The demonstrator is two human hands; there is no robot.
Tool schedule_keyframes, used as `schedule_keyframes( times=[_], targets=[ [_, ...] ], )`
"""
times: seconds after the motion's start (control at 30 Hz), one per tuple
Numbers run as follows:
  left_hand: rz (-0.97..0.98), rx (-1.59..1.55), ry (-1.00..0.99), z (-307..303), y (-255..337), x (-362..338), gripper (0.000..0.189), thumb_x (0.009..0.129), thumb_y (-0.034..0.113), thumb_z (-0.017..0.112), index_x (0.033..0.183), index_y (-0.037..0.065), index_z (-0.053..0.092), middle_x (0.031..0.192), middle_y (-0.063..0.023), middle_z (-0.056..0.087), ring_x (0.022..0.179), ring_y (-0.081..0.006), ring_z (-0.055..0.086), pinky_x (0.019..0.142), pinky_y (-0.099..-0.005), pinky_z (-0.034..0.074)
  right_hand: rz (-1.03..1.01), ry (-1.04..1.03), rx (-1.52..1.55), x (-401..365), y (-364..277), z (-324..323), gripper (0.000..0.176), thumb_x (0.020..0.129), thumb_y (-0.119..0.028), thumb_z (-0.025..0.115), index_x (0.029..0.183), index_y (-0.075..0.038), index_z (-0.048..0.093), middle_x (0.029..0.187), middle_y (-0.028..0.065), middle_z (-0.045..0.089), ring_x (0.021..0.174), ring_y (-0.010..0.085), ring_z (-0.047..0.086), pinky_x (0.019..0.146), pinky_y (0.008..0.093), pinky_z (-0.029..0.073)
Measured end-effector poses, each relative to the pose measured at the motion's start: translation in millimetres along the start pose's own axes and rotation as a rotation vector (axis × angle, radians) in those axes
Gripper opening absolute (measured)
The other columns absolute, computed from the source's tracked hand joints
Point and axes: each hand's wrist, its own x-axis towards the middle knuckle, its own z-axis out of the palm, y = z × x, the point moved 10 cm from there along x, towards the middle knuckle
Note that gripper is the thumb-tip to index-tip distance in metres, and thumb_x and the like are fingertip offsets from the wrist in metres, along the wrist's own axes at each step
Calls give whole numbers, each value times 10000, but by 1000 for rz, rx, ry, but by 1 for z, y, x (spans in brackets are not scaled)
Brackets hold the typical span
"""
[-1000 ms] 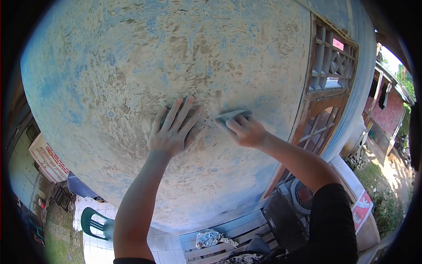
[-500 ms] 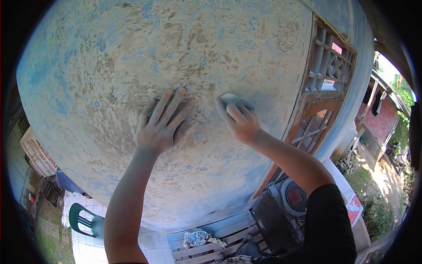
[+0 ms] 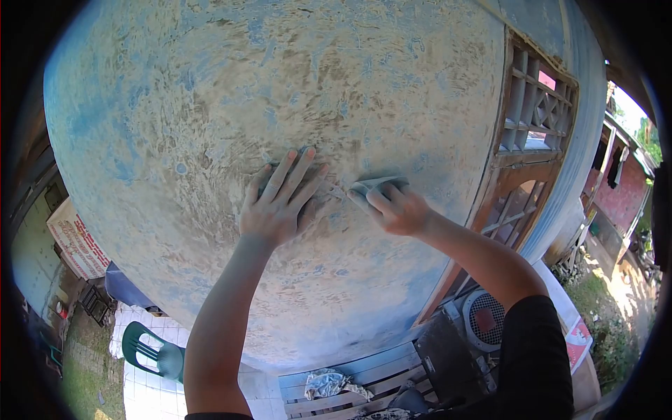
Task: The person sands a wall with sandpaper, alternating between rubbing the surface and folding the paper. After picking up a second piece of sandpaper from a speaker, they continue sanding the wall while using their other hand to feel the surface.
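Note:
A plastered wall (image 3: 210,91) with patchy beige, brown and faded blue paint fills the middle of the view. My left hand (image 3: 280,203) lies flat against it, fingers spread, with a ring on one finger. To its right, my right hand (image 3: 399,208) pinches a thin grey folded sheet that looks like sandpaper (image 3: 383,183), at the wall surface. The sheet's upper edge sticks out above the fingers, while the hand covers its lower part.
Right of the hands is a wooden-framed door with lattice panes (image 3: 535,105). Below are a slatted wooden bench (image 3: 350,399), a crumpled cloth (image 3: 327,384) and a round-grilled speaker (image 3: 484,320). A green plastic chair (image 3: 170,358) stands at lower left on white tiles, near a printed carton (image 3: 78,239).
My right hand has moved slightly down and left along the wall with the sheet, which shows a narrower face now. My left hand stays almost in place. The whole view has shifted a little.

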Motion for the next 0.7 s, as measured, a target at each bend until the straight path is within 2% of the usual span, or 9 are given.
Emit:
schedule_keyframes(
  times=[0.07,0.2,0.27,0.37,0.43,0.5,0.57,0.63,0.7],
  targets=[
    [2,-5,16,0,-2,1,500,1038,467,542,1530,382,556,1679,51,427,1540,-182,395,1208,-447,363,58,103,-43,11,34,-13,423,880,-96,713,1301,-57,731,892,10,475,658,128,576,475,279,519],
    [-10,-16,15,0,-2,0,501,1038,464,542,1533,387,551,1687,56,413,1545,-180,386,1212,-444,354,220,68,-144,4,40,0,424,892,-116,696,1309,-43,729,911,13,495,677,151,594,500,289,547],
    [-10,-21,6,0,-2,0,498,1038,462,544,1531,389,552,1690,58,407,1545,-180,384,1214,-442,352,-80,28,4,-1,-11,5,437,895,-116,679,1324,-43,723,931,13,516,681,174,600,502,297,547],
    [13,20,-27,0,-1,1,497,1038,468,547,1530,392,551,1694,64,398,1547,-177,380,1215,-438,348,-216,6,78,-5,-12,9,475,881,-110,678,1351,-56,712,956,17,526,684,179,598,489,294,536],
    [-5,-18,7,0,-2,-1,499,1036,466,554,1529,391,552,1698,66,391,1549,-173,375,1215,-437,347,-134,43,-7,15,12,-4,490,873,-108,682,1360,-71,712,971,18,524,682,175,596,486,311,536],
    [-3,-18,10,1,-2,0,499,1035,469,554,1528,392,552,1698,66,390,1548,-168,376,1214,-437,348,89,52,-202,15,37,-5,484,893,-129,666,1376,-119,706,889,7,493,659,159,577,534,326,543],
    [-1,-17,11,-1,-2,0,499,1035,471,554,1527,393,552,1699,67,389,1547,-163,377,1213,-437,348,164,8,-100,1,20,9,476,892,-136,668,1366,-118,711,896,14,499,665,173,581,547,330,555],
    [-1,30,-1,-2,-1,0,517,1036,497,559,1543,401,520,1703,91,366,1549,-124,352,1178,-406,420,-107,-20,-6,-4,-24,9,468,885,-131,675,1350,-107,715,890,32,497,677,185,593,544,320,560],
    [-6,15,23,-1,1,-3,519,1037,496,559,1545,398,519,1704,91,364,1550,-124,351,1177,-407,422,-138,-61,5,-4,-17,8,467,876,-133,681,1340,-94,716,912,44,499,684,193,595,550,319,568]
  ],
)
